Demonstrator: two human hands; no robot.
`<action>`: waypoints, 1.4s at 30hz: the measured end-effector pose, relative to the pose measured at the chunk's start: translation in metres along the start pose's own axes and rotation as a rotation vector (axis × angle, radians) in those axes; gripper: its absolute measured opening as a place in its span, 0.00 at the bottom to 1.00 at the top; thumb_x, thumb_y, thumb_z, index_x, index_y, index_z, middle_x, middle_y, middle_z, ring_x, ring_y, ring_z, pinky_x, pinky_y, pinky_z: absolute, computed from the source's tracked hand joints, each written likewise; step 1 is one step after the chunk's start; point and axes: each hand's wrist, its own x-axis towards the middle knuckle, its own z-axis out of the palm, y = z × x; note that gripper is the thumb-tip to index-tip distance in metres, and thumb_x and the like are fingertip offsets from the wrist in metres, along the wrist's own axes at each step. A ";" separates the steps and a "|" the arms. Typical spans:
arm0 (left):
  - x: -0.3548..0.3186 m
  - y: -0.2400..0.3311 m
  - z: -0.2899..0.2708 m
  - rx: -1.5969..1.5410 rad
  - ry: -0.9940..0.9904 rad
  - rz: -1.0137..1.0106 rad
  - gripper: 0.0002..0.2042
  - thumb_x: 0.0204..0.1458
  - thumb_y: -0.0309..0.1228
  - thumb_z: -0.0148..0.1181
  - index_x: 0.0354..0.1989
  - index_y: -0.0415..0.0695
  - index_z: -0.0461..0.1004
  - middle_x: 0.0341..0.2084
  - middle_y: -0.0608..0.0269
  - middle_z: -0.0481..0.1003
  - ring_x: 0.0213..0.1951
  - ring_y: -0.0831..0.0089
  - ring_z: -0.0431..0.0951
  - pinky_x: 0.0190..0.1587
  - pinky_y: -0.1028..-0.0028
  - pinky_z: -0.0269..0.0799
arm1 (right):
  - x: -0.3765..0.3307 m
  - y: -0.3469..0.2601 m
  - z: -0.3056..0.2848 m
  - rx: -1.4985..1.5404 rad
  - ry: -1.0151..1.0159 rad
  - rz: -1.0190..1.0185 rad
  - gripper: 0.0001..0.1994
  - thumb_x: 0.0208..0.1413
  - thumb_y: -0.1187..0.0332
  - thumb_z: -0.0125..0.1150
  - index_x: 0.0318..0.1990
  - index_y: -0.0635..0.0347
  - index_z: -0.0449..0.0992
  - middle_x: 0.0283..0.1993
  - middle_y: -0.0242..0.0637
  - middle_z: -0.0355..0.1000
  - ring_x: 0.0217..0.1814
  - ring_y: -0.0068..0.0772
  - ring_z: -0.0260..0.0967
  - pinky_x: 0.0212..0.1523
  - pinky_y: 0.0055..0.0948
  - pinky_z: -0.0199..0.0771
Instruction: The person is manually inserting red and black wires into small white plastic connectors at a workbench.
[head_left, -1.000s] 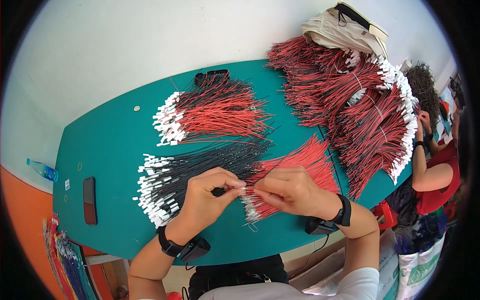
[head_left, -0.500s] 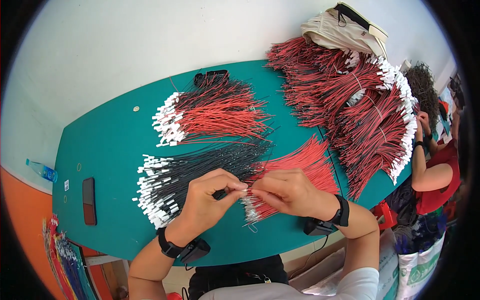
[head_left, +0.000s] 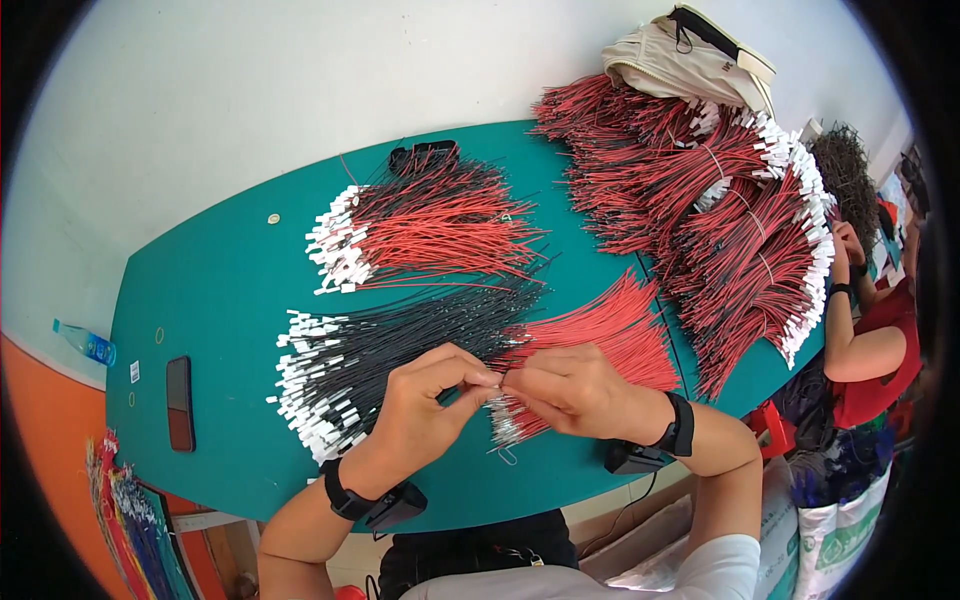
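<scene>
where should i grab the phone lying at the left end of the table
Probably by its two long edges, coming straight down from above: the black phone lies flat on the teal table, long axis running away from the person, with open table on both sides for fingers.

A dark phone (head_left: 180, 403) lies flat near the left end of the teal table (head_left: 230, 300), with a small coin (head_left: 273, 217) well apart from it toward the wall and a plastic bottle (head_left: 85, 343) on the floor past the table's left edge. At the far right a beige bag (head_left: 680, 60) rests behind a large heap of bundled red-and-black wires (head_left: 720, 220). A separate fan of red-and-black wires with white connectors (head_left: 420, 230) lies mid-table, a small black device (head_left: 423, 155) just behind it, and a co-worker in a red top (head_left: 870, 340) sits at the right end.
</scene>
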 end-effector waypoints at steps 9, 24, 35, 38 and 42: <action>0.001 -0.005 0.002 -0.055 0.022 -0.002 0.06 0.43 0.16 0.67 0.31 0.37 0.80 0.29 0.58 0.78 0.32 0.72 0.78 0.35 0.77 0.74 | 0.001 0.001 0.003 -0.081 0.010 -0.054 0.12 0.42 0.79 0.64 0.37 0.61 0.74 0.23 0.36 0.66 0.23 0.38 0.68 0.21 0.34 0.67; 0.089 -0.020 -0.079 0.357 0.368 0.032 0.03 0.47 0.21 0.66 0.30 0.40 0.79 0.29 0.63 0.78 0.30 0.74 0.76 0.34 0.75 0.71 | 0.024 0.010 -0.040 -0.475 0.435 -0.032 0.14 0.43 0.79 0.66 0.40 0.58 0.77 0.33 0.38 0.71 0.34 0.39 0.68 0.33 0.35 0.69; 0.040 -0.036 -0.137 0.600 0.182 -0.154 0.05 0.46 0.23 0.67 0.33 0.43 0.81 0.27 0.67 0.77 0.30 0.77 0.71 0.32 0.74 0.67 | -0.005 0.015 -0.030 -0.206 -0.514 0.276 0.06 0.52 0.69 0.60 0.32 0.60 0.71 0.34 0.42 0.70 0.40 0.48 0.70 0.36 0.43 0.69; 0.009 -0.021 -0.139 0.493 -0.032 -0.382 0.06 0.45 0.22 0.67 0.32 0.43 0.81 0.26 0.67 0.76 0.28 0.78 0.71 0.30 0.74 0.67 | -0.006 0.015 -0.028 -0.171 -0.571 0.274 0.06 0.52 0.69 0.60 0.32 0.60 0.71 0.33 0.43 0.70 0.39 0.49 0.71 0.35 0.45 0.70; -0.014 -0.027 -0.132 0.597 -0.030 -0.358 0.06 0.44 0.20 0.66 0.32 0.41 0.80 0.28 0.58 0.77 0.27 0.68 0.74 0.31 0.70 0.71 | 0.000 0.012 -0.030 -0.141 -0.569 0.240 0.05 0.50 0.70 0.60 0.32 0.60 0.72 0.30 0.43 0.71 0.36 0.50 0.72 0.33 0.46 0.71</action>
